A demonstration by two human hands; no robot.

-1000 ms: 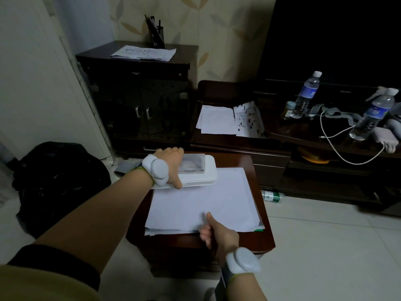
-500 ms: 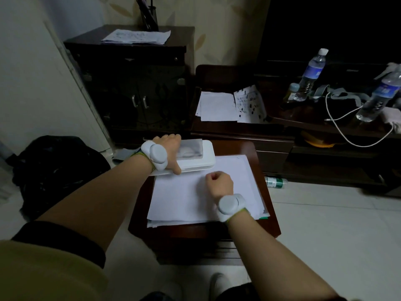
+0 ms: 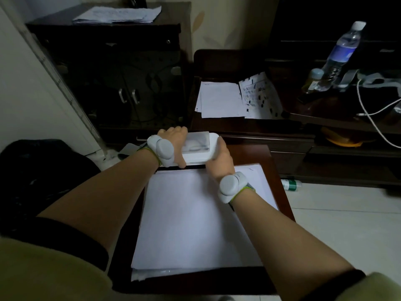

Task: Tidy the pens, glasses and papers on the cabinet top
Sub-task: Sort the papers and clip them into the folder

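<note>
A white glasses case (image 3: 198, 146) with a clear lid lies at the far end of a small dark wooden cabinet top (image 3: 280, 183). My left hand (image 3: 173, 137) grips its left end. My right hand (image 3: 221, 157) grips its right end. A thick stack of white papers (image 3: 191, 220) covers most of the top in front of the case. On the tall dark cabinet (image 3: 108, 46) at the back lie more papers (image 3: 118, 15), with a dark pen holder cut off at the frame's top edge.
Loose sheets (image 3: 236, 98) lie on the low TV stand (image 3: 249, 127) behind. Two water bottles (image 3: 338, 55), a small jar and a white cable (image 3: 368, 114) are at the right. A black bag (image 3: 36, 170) sits on the floor at left, a green bottle (image 3: 290, 184) at right.
My right hand left the near edge of the paper stack, crossed over it and took hold of the case's right end. The view moved closer and tilted down.
</note>
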